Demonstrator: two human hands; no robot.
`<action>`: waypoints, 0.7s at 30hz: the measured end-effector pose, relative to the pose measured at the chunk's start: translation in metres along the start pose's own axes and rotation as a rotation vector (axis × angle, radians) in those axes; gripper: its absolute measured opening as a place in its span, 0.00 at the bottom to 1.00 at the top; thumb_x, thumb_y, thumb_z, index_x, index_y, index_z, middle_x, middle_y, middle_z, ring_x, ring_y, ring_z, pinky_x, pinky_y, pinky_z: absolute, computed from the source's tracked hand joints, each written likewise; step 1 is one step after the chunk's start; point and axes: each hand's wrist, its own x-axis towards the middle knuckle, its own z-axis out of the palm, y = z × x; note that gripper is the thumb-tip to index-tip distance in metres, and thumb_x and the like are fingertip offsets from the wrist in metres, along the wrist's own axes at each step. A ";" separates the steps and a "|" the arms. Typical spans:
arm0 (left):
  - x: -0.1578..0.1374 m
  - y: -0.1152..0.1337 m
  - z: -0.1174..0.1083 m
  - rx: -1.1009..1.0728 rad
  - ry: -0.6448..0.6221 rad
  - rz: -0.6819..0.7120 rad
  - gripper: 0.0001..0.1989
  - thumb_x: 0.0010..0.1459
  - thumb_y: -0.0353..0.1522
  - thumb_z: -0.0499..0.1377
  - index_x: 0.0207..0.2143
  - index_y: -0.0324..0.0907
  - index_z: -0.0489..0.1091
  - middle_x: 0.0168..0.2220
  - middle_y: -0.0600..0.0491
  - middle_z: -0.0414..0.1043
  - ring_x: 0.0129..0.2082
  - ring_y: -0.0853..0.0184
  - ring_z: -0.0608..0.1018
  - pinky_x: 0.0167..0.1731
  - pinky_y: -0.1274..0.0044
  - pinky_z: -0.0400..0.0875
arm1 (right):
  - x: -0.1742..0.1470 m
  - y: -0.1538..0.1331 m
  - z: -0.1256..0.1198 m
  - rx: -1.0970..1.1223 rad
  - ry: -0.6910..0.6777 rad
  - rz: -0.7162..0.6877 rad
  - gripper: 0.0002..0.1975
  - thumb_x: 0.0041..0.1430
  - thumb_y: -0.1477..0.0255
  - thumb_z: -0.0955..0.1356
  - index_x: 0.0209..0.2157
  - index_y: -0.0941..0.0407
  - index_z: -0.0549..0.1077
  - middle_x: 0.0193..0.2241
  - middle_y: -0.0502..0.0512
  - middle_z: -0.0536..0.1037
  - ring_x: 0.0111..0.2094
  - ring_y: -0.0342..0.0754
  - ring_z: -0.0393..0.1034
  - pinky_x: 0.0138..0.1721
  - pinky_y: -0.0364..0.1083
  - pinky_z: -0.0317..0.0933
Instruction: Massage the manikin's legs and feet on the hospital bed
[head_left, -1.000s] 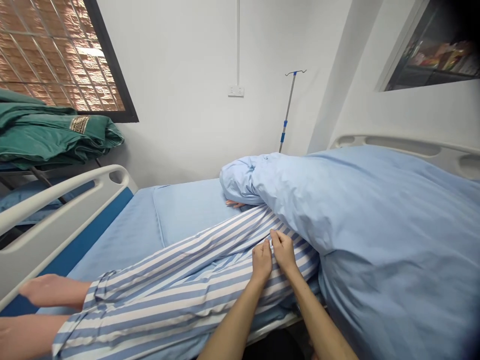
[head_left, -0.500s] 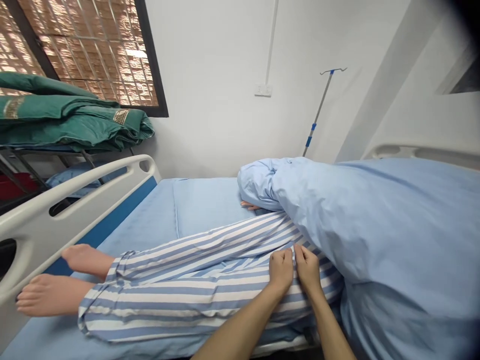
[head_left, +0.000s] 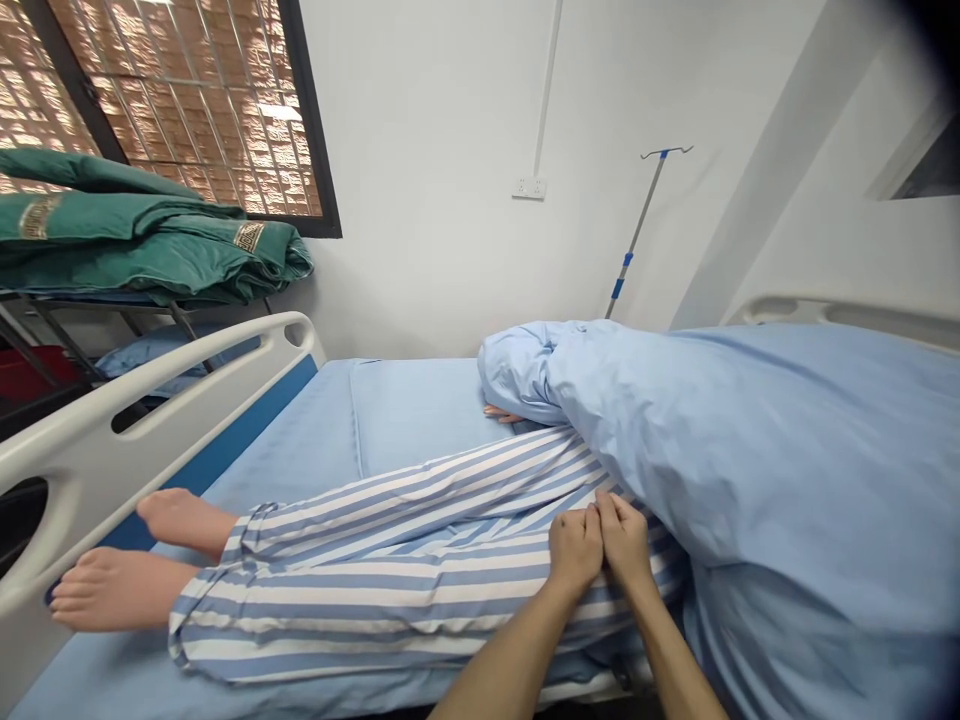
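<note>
Blue-and-white striped trousers [head_left: 390, 590] cover the legs of a figure lying on a bed. Near the hips, over the trousers, my left hand [head_left: 576, 545] and my right hand [head_left: 624, 535] are closed side by side and touching. Their fingers curl under, so whatever may be in them, such as trouser cloth, is hidden. Just right of my hands lies the edge of a light blue quilt [head_left: 720, 440], bunched over the upper body. Two bare feet [head_left: 124, 590] stick out of the trouser cuffs at the left. Fingers of the figure's hand [head_left: 501, 413] peek from under the quilt.
A cream footboard [head_left: 187, 370] with cut-out handles bounds the bed at the left. Light blue sheet [head_left: 420, 400] covers the mattress. Folded green padded covers [head_left: 172, 250] lie on a rack below a barred window. An IV pole [head_left: 636, 235] stands by the wall.
My two closed hands have come together, from a small gap to touching. They sit slightly farther right in view, and the whole scene has shifted a little with the camera.
</note>
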 end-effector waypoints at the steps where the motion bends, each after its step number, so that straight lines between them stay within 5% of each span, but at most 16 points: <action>1: 0.000 0.000 0.000 0.007 -0.004 -0.003 0.28 0.55 0.41 0.35 0.20 0.41 0.70 0.23 0.48 0.71 0.22 0.69 0.67 0.25 0.77 0.53 | 0.000 -0.004 -0.003 0.004 -0.002 -0.014 0.19 0.51 0.60 0.59 0.15 0.57 0.55 0.13 0.46 0.55 0.18 0.39 0.49 0.20 0.39 0.47; 6: -0.001 -0.002 0.001 0.043 -0.009 -0.011 0.29 0.55 0.42 0.34 0.21 0.41 0.70 0.22 0.48 0.71 0.21 0.69 0.65 0.25 0.78 0.52 | 0.002 0.006 -0.015 -0.005 -0.012 -0.014 0.19 0.51 0.61 0.58 0.14 0.57 0.54 0.12 0.45 0.53 0.18 0.39 0.48 0.20 0.39 0.47; 15: -0.005 -0.005 -0.005 -0.007 -0.068 -0.026 0.27 0.54 0.42 0.38 0.17 0.39 0.70 0.15 0.52 0.66 0.17 0.72 0.61 0.21 0.79 0.51 | 0.011 0.036 -0.018 -0.173 -0.039 0.117 0.18 0.46 0.59 0.60 0.18 0.60 0.67 0.15 0.50 0.67 0.21 0.44 0.58 0.24 0.40 0.54; 18: -0.006 -0.027 -0.046 0.002 -0.135 0.005 0.25 0.52 0.41 0.41 0.13 0.39 0.66 0.12 0.55 0.59 0.15 0.74 0.57 0.19 0.80 0.48 | 0.014 0.039 -0.021 -0.192 -0.018 0.155 0.17 0.42 0.59 0.62 0.20 0.59 0.71 0.19 0.55 0.72 0.23 0.48 0.62 0.24 0.43 0.55; 21: -0.011 -0.061 -0.133 0.027 -0.146 0.049 0.22 0.50 0.40 0.45 0.09 0.39 0.61 0.10 0.58 0.53 0.14 0.75 0.55 0.18 0.81 0.47 | 0.017 0.044 -0.021 -0.225 0.027 0.123 0.15 0.40 0.60 0.63 0.19 0.58 0.72 0.21 0.59 0.74 0.24 0.52 0.65 0.24 0.45 0.56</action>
